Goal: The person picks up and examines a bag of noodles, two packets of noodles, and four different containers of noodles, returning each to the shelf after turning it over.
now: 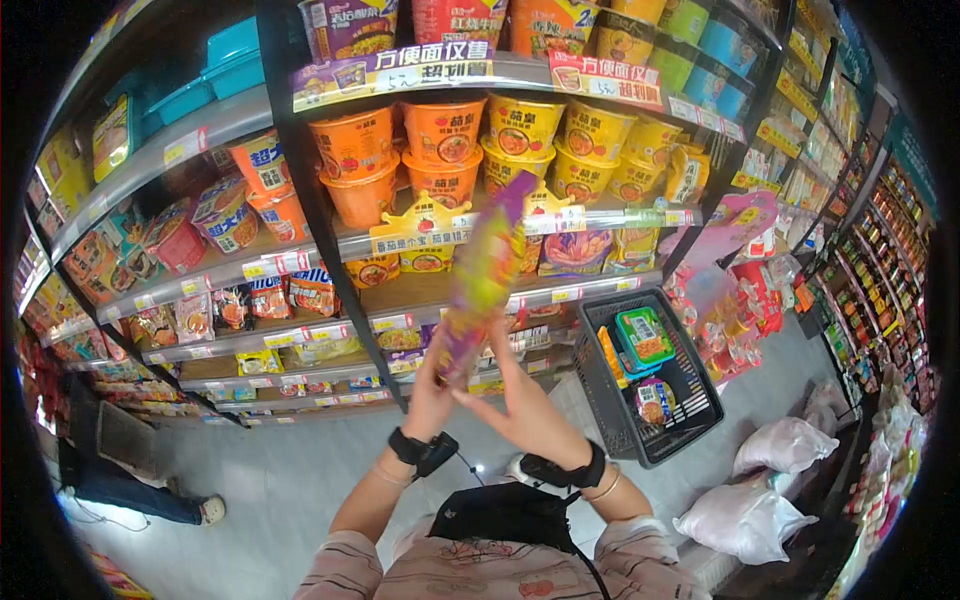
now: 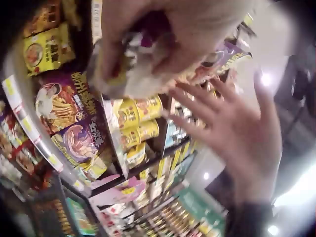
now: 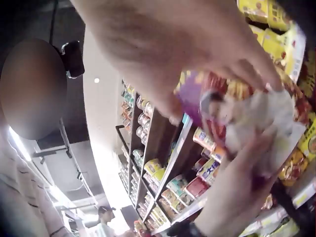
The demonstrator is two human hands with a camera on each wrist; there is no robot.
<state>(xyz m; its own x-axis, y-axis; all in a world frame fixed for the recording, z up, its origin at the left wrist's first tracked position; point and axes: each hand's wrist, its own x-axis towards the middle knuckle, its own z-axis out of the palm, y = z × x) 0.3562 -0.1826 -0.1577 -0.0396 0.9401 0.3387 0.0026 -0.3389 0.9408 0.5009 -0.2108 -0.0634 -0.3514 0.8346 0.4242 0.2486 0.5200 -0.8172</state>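
Observation:
A shiny purple instant noodle packet point(image 1: 487, 270) with a yellow-green middle stands tilted in front of the shelves. My left hand point(image 1: 430, 388) grips its lower end; the right wrist view shows those left fingers point(image 3: 247, 157) on the printed pack. Beside the packet, my right hand point(image 1: 528, 405) has its fingers extended along the near side. In the left wrist view the right hand point(image 2: 237, 133) is spread, with fingertips overlapping the packet's edge. Behind the packet are stacked yellow noodle tubs point(image 1: 520, 125) and orange noodle tubs point(image 1: 355, 145).
A dark shopping basket point(image 1: 645, 455) stands at right, holding a green-lidded box point(image 1: 645, 336) and a noodle tub point(image 1: 655, 400). White sacks point(image 1: 745, 520) lie on the floor at lower right. Another person's leg point(image 1: 140, 492) shows at lower left. Shelf edges point(image 1: 400, 240) run across the front.

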